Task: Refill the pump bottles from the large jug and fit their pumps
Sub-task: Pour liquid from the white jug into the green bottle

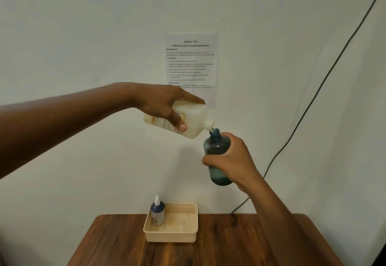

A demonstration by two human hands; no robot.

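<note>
You are gripping the tipped jug (183,119) in your left hand (165,107), spout just above the teal bottle (217,146) mouth; your right hand (231,161) fingers are wrapping that near-upright bottle, both well above the tabletop (229,245).

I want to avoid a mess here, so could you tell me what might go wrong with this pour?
1. The tilted cream plastic jug meets the narrow neck of the teal translucent bottle in mid-air, so a small drift could spill soap.
2. Both are held high above the wooden table; a slipping grip means a long fall.
</note>
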